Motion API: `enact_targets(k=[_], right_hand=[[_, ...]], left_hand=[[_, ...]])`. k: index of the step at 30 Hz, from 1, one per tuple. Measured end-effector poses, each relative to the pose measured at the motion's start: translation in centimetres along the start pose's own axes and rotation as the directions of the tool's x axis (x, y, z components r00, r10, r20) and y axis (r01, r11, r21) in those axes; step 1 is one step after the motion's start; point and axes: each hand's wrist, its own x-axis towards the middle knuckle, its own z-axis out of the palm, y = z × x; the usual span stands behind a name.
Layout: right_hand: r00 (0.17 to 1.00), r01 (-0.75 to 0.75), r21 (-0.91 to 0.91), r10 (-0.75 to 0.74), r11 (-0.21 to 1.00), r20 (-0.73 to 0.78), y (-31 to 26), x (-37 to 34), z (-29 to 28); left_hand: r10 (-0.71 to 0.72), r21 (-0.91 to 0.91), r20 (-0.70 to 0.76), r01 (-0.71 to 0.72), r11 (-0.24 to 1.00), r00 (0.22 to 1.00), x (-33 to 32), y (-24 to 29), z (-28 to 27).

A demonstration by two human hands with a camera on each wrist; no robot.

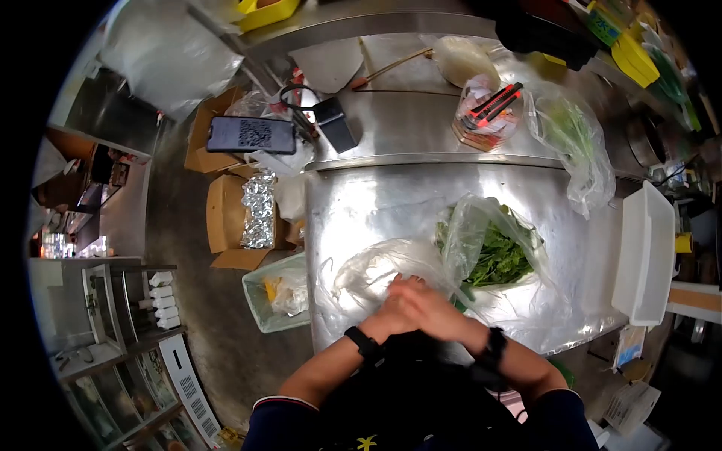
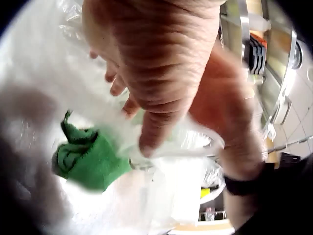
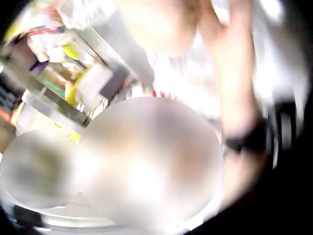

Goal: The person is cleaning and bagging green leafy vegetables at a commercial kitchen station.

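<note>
In the head view, my left hand (image 1: 387, 314) and right hand (image 1: 436, 310) overlap at the table's near side, the right crossing over the left. A thin clear plastic bag (image 1: 376, 270) lies spread right beside them. Seen from the left wrist, the left hand (image 2: 151, 63) points its thumb down in front of the bag film, with several fingertips showing to its left. Behind it the right hand (image 2: 225, 93) is blurred. Right of the hands, leafy green herbs (image 1: 500, 255) sit in another clear bag (image 1: 462, 244). A crumpled green cloth (image 2: 95, 161) lies below the hands.
Behind the steel table (image 1: 361, 195) is a raised ledge with a jar holding red-and-black cutters (image 1: 492, 105), a black box (image 1: 336, 124) and a phone (image 1: 252, 135). A white tub (image 1: 647, 255) stands at the right edge. Cardboard boxes (image 1: 226, 214) and a bin (image 1: 259, 308) are left.
</note>
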Motion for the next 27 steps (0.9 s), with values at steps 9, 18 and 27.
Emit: enact_targets(k=[9, 18, 27], right_hand=[[0.972, -0.226, -0.460, 0.233, 0.859, -0.043, 8.5, 1.0, 0.2], [0.983, -0.119, -0.014, 0.116, 0.993, -0.141, 9.6, 0.9, 0.5], [0.691, -0.271, -0.532, -0.223, 0.802, -0.688, -3.0, -8.8, -9.2]], left_hand=[[-0.285, 0.211, -0.329, 0.365, 0.907, 0.900, -2.2, -5.7, -4.1], [-0.273, 0.296, -0.319, 0.369, 0.881, 0.907, -1.7, -8.4, -2.8], [-0.323, -0.356, -0.057, 0.283, 0.891, 0.945, -3.3, 1.3, -4.0]])
